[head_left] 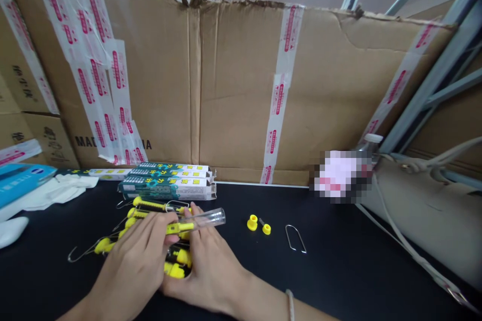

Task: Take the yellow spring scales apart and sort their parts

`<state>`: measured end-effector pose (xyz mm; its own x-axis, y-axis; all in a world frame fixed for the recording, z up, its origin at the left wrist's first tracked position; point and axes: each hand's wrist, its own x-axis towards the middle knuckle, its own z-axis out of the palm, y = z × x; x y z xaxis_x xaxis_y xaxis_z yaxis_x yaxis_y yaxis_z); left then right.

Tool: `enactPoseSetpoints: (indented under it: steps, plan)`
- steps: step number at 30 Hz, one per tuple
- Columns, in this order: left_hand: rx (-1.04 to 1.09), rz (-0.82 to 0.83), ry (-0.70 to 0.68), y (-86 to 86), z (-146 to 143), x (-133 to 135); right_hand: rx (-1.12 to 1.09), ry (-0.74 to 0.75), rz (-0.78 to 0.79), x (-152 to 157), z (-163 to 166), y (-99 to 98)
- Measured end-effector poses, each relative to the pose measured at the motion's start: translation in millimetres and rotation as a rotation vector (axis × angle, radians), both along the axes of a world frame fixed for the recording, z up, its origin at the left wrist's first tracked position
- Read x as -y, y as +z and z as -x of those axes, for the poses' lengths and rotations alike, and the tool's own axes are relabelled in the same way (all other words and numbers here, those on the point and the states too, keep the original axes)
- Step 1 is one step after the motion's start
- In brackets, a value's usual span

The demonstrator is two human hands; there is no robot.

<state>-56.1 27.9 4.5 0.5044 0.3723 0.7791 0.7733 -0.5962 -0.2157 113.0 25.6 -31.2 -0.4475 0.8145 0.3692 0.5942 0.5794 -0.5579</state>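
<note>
My left hand (137, 253) is closed, its thumb and fingers pinching a clear plastic tube (213, 217) with a yellow part inside. The tube points right, over my right hand. Below the hands lies a row of several yellow-and-black rod-shaped tools (176, 270) with yellow ends and wire hooks sticking out left. My right hand (214, 266) rests against the row's right ends, fingers stretched up and thumb apart near the front. Both hands hide much of the row. To the right lie two yellow plastic caps (252, 222), a small spring (261, 221) and a U-shaped wire (295, 238).
Green-and-white boxes (169, 180) are stacked behind the hands. A tall cardboard wall (233, 85) closes off the back. At left are a blue packet (24, 180), white tissues (62, 190) and a white rounded object (11, 230). A bottle (371, 145) and a beige bag (422, 210) stand right.
</note>
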Motion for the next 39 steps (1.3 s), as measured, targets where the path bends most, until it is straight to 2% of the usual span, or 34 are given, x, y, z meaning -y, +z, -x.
enactPoseSetpoints:
  steps: [3, 5, 7, 10, 12, 15, 17, 19, 21, 25, 31, 35, 39]
  plan:
    - [-0.062, -0.059, -0.006, 2.7, -2, 1, 0.034, 0.04, -0.007, -5, 11, -3.4]
    - [-0.113, -0.137, -0.002, 6.4, -2, 2, 0.069, 0.051, -0.024, -4, 8, 1.1]
    - [-0.157, -0.203, 0.001, 9.6, -1, 4, 0.081, 0.045, -0.066, 2, -5, 10.7]
    - [-0.199, -0.221, -0.001, 11.0, 1, 5, 0.018, 0.027, -0.195, 15, -44, 28.2]
    - [-0.213, -0.204, 0.011, 9.7, 1, 5, -0.048, -0.084, -0.29, 20, -77, 36.6]
    - [-0.225, -0.185, 0.031, 6.8, -1, 3, -0.079, -0.342, -0.371, 20, -122, 39.0]
    - [-0.229, -0.167, 0.03, 5.9, -3, 2, 0.0, -0.45, -0.319, 15, -142, 33.9]
    - [-0.221, -0.158, 0.042, 6.3, -5, 1, 0.065, -0.468, -0.227, 10, -150, 25.2]
    - [-0.23, -0.158, 0.056, 7.3, -6, 1, 0.099, -0.437, -0.169, 8, -150, 16.0]
    - [-0.255, -0.159, 0.061, 8.1, -6, -1, 0.134, -0.401, -0.152, 6, -138, 6.0]
    - [-0.198, -0.089, 0.019, 6.8, -7, 0, 0.139, -0.369, -0.171, -9, -108, 12.5]
    - [-0.14, -0.098, -0.016, 2.9, -10, 3, 0.137, -0.338, -0.16, -27, -86, 17.4]
    - [-0.088, -0.154, -0.012, -1.6, -11, 7, 0.143, -0.362, -0.164, -23, -90, 22.4]
